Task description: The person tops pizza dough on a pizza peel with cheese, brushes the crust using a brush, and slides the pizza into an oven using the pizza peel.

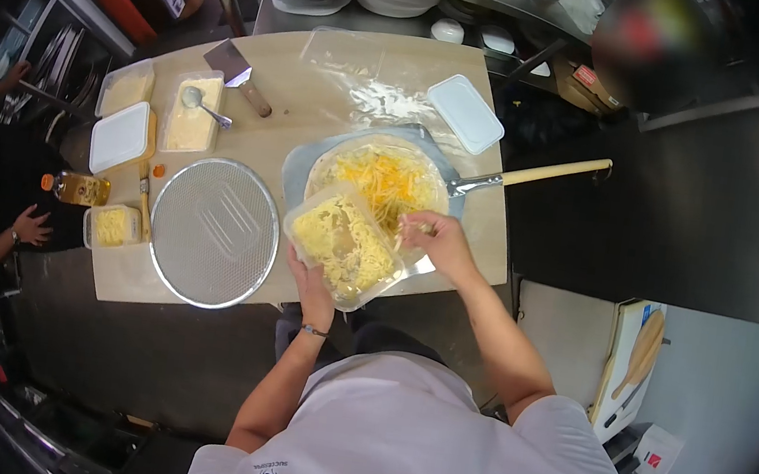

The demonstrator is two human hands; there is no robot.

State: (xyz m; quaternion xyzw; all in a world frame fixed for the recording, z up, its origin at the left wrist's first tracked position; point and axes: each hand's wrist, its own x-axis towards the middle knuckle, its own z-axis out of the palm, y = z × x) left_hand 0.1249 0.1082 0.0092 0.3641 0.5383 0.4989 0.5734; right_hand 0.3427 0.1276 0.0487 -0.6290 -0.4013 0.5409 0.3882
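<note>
My left hand point(311, 290) grips the near left side of a clear plastic tub point(354, 304) of shredded pale-yellow cheese point(319, 225). The tub is tilted and overlaps the near edge of a round of pizza dough point(321, 171). Orange and pale shreds point(385, 176) cover the dough's middle. Under the dough lies a metal pizza peel point(297, 162), its wooden handle point(558, 170) pointing right. My right hand point(438, 244) is over the dough's near right edge, beside the tub, fingers pinched on what looks like a few cheese shreds.
Left on the table point(281, 111) lies a round mesh pizza screen point(214, 231). Around it are lidded and open tubs point(192, 124), a spoon point(206, 106), an oil bottle point(82, 189) and a dough scraper point(238, 75). A white lid point(466, 113) lies behind. Another person's hand point(31, 226) shows at left.
</note>
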